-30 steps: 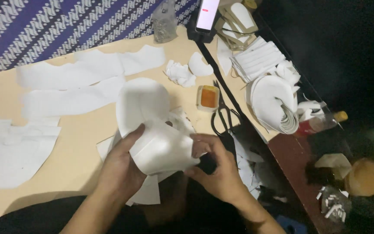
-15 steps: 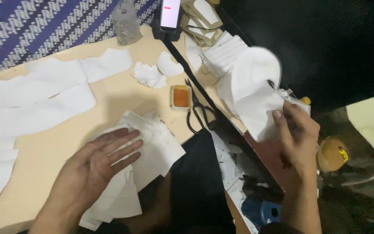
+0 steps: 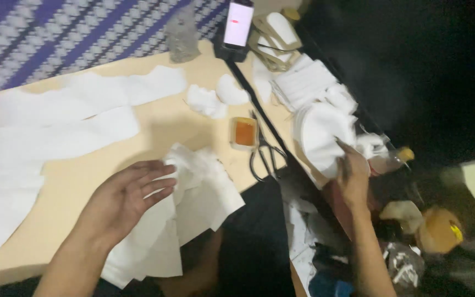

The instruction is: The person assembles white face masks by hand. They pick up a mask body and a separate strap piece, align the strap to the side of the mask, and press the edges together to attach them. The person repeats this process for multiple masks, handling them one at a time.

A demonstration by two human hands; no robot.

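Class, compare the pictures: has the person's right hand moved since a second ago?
Yes. The right hand left the table's near middle and went right, past the scissors, to the white stack at the table's right edge.

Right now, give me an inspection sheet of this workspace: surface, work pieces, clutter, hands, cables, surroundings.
Surface: pale tan table, mostly covered with white cut pieces.
Work pieces: loose heap of white sheets at the near edge; stack of rounded white pieces at the right edge.
Clutter: scissors, small orange tub, clear bottle, long white strips, crumpled white scraps.
Hands: left hand open, palm resting on the sheets; right hand on the rounded stack, grip blurred.
Cables: nothing seen.
Surroundings: lit phone standing at the far edge, purple patterned cloth behind, dark cluttered area to the right.
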